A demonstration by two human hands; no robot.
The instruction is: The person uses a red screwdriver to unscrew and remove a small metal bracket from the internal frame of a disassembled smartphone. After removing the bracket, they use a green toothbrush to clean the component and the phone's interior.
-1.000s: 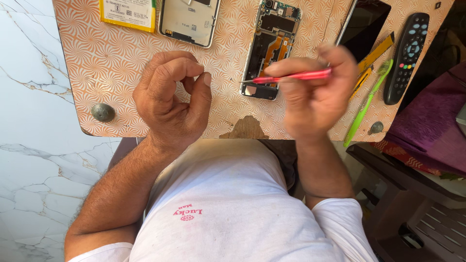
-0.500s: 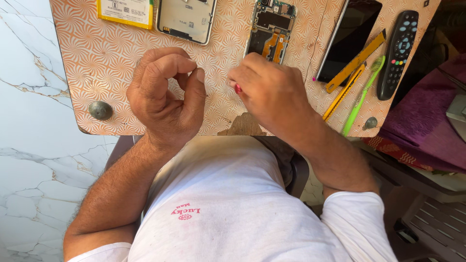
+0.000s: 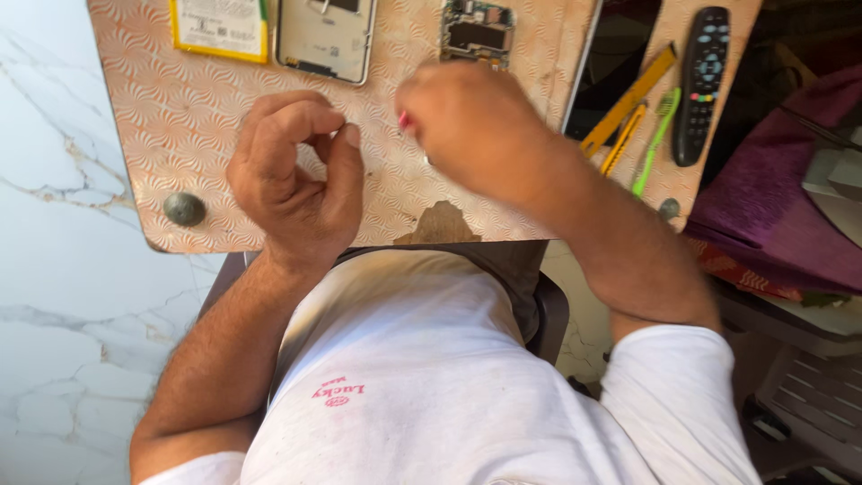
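On the patterned worktop point(image 3: 180, 135), at far left, sits one round grey knob point(image 3: 184, 208). Along the top edge lie one yellow-edged battery point(image 3: 220, 27), one phone back cover point(image 3: 325, 36) and one opened phone frame point(image 3: 476, 31). The left hand point(image 3: 296, 184) is at centre left, its grip curled, thumb meeting forefinger; whether anything is pinched there I cannot tell. The right hand point(image 3: 476, 126), blurred, closes on one red tool point(image 3: 403, 119), just below the frame. Right: one dark screen point(image 3: 620, 54), two yellow blades point(image 3: 628, 103), one green toothbrush point(image 3: 655, 135), one remote point(image 3: 702, 81).
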